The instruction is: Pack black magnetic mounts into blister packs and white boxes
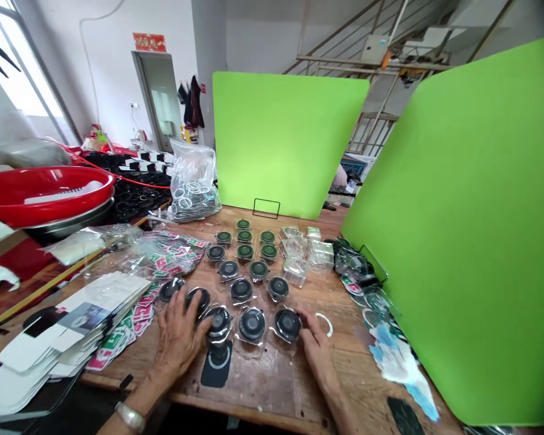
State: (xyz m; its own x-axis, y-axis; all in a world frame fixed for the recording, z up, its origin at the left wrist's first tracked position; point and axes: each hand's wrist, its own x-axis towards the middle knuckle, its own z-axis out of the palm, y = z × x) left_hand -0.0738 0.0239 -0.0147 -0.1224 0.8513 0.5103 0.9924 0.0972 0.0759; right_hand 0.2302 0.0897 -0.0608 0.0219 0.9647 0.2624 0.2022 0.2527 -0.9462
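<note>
Head view: left hand (178, 335), fingers spread, rests on a black disc (219, 322) near the tabletop's (263, 380) front edge; right hand's (316, 345) loosely open fingers touch the rightmost disc (287, 324).

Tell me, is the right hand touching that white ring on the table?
Apart. In the head view the right hand rests against a black disc in clear packaging, while the white ring lies just beyond, with bare wooden table showing between.
</note>
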